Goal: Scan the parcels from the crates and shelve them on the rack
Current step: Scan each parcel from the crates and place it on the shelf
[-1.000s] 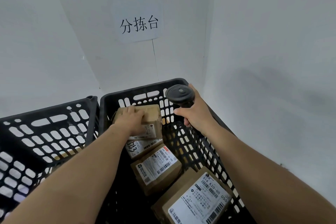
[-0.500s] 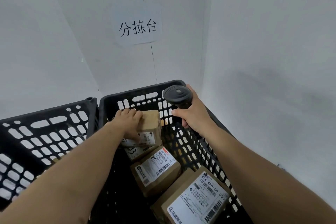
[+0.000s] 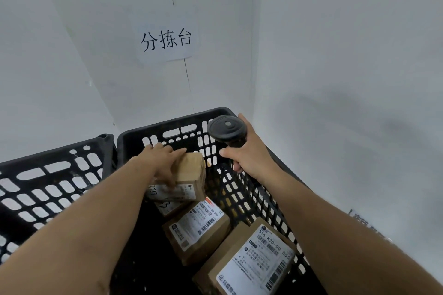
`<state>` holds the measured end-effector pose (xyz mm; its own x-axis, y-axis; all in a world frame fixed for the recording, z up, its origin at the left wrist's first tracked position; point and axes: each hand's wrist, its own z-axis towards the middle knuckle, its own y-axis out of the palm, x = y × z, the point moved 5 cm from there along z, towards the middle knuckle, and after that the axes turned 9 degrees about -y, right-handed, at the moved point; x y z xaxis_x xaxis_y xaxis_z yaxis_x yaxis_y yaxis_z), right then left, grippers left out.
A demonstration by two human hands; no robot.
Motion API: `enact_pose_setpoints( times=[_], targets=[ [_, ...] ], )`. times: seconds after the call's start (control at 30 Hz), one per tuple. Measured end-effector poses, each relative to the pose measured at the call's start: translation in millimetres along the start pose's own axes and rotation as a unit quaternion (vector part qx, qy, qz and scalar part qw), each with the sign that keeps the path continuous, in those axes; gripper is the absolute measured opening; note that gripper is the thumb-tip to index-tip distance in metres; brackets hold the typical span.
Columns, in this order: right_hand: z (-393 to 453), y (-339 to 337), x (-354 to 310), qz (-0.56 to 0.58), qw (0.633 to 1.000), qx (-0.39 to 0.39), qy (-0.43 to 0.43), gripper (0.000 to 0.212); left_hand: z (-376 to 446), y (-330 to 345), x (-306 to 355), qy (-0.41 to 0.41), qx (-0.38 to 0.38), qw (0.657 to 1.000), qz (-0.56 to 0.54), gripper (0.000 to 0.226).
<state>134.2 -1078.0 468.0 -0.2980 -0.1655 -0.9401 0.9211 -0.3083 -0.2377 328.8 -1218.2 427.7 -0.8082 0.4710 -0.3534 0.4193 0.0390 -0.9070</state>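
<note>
A black slotted crate (image 3: 55,175) sits at far left, touching a second black crate (image 3: 167,127) against a white wall. Inside the second, the left hand (image 3: 160,163) grips a small brown parcel (image 3: 189,175), fingers over its top, thumb on the labelled face. Two labelled parcels (image 3: 199,230) lie nearer. The right hand (image 3: 249,153) is wrapped around a black scanner (image 3: 226,130).

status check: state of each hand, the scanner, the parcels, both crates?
left hand: grips the top parcel
right hand: holds the scanner
scanner: upright over the crate's far right corner, head up
top parcel: tilted, resting on a parcel beneath, label facing the camera
middle parcel: lying in the crate, label up
near parcel: lying in the crate, label up
right crate: holds parcels
left crate: contents not visible
</note>
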Motion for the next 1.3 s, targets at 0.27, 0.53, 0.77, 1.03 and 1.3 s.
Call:
enact_pose_setpoints(
  times=[0.27,0.53,0.77,1.03,1.3],
  targets=[
    [-4,-5,-12,-0.015,1.000,0.025,-0.007,0.102,-11,-26,-31,-0.066,0.126,0.978,-0.150,0.113],
    [-48,-20,-52,-0.012,0.999,0.025,-0.039,0.102,-68,-47,-32,-0.124,0.152,0.864,-0.464,0.117],
    [-117,-43,-81,-0.011,0.998,0.031,-0.058,0.103,-138,-49,4,-0.087,0.146,0.760,-0.627,0.099],
    [-209,-69,-98,0.000,0.997,0.060,-0.050,0.102,-214,-49,48,-0.043,0.134,0.666,-0.733,0.091],
    [-295,-90,-122,0.009,0.990,0.118,-0.071,0.103,-277,-71,89,0.043,0.137,0.660,-0.738,0.088]
  ],
)
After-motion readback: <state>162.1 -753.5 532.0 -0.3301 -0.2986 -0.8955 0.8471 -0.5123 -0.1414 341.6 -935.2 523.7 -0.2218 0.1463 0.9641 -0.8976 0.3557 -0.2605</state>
